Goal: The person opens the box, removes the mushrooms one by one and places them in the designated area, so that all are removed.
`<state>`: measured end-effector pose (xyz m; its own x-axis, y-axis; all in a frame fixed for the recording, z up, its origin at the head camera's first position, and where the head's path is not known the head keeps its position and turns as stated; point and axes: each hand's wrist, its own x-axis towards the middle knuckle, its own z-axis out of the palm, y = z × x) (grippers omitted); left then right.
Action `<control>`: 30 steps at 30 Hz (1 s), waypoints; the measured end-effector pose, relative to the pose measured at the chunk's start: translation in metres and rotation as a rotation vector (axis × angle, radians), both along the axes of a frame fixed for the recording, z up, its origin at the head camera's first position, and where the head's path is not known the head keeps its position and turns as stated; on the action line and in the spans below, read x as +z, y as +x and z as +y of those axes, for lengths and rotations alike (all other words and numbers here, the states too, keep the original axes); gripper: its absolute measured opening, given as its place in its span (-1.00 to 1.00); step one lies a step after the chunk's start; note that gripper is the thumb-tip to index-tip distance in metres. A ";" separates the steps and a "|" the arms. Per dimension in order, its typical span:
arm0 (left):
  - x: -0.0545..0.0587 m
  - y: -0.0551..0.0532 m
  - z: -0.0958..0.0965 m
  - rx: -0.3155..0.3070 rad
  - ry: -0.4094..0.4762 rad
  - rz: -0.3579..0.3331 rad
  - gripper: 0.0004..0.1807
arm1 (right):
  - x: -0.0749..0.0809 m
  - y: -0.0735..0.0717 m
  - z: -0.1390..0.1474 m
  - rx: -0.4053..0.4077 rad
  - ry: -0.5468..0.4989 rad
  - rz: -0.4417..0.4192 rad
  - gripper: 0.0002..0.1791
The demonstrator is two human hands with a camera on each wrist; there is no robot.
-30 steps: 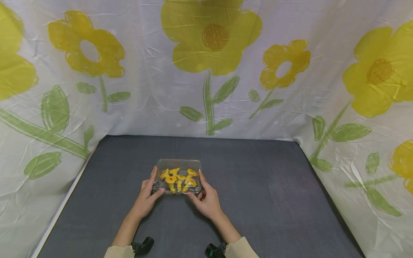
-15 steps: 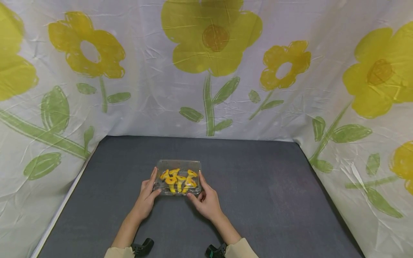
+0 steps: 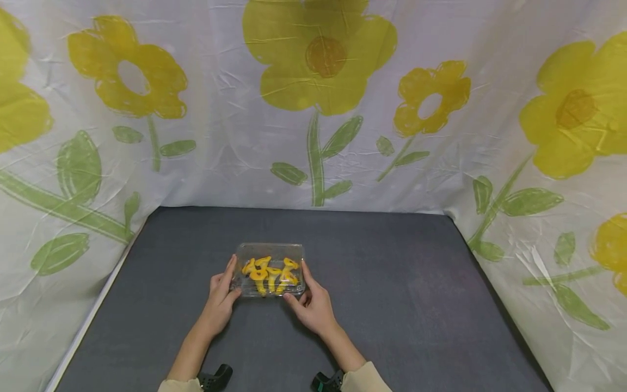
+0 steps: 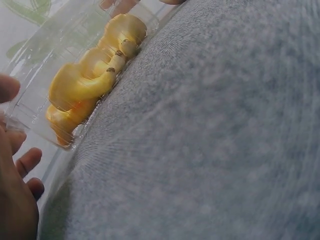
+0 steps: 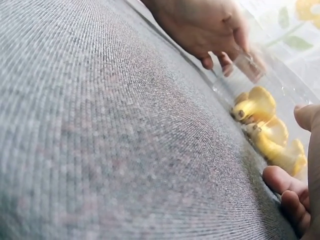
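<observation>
A clear plastic clamshell box point(image 3: 271, 250) holds several yellow mushrooms point(image 3: 272, 276) and sits low over the dark cloth in the head view. My left hand point(image 3: 219, 301) grips its left end, thumb at the near left corner and fingers along the side. At the other end my right hand point(image 3: 315, 306) holds it the same way, thumb on the near edge. The left wrist view shows the mushrooms point(image 4: 82, 80) through the box wall, stems toward the cloth. From the right wrist, the box point(image 5: 282, 75) appears between both hands, with the left hand point(image 5: 210, 30) across from the right.
A dark grey cloth point(image 3: 392, 283) covers the table. Behind and on both sides hangs a white curtain point(image 3: 220, 109) printed with yellow flowers. Each wrist wears a black camera mount, such as the left mount point(image 3: 216, 377).
My left thumb has slid left along the near edge to the box's corner. The right hand keeps its hold, and the box has hardly moved.
</observation>
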<state>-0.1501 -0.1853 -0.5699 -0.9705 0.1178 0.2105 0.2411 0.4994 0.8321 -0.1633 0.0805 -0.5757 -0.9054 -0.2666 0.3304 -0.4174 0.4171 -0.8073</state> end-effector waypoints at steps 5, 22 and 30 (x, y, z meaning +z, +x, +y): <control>0.000 0.003 0.000 0.038 -0.068 0.006 0.01 | -0.001 0.000 -0.001 -0.001 0.003 0.034 -0.04; -0.002 -0.001 0.001 0.129 -0.074 -0.169 0.37 | -0.001 0.002 -0.006 -0.040 -0.026 0.062 -0.07; -0.001 -0.001 0.003 0.113 -0.013 -0.169 0.35 | 0.002 0.007 -0.014 -0.112 -0.052 0.015 -0.03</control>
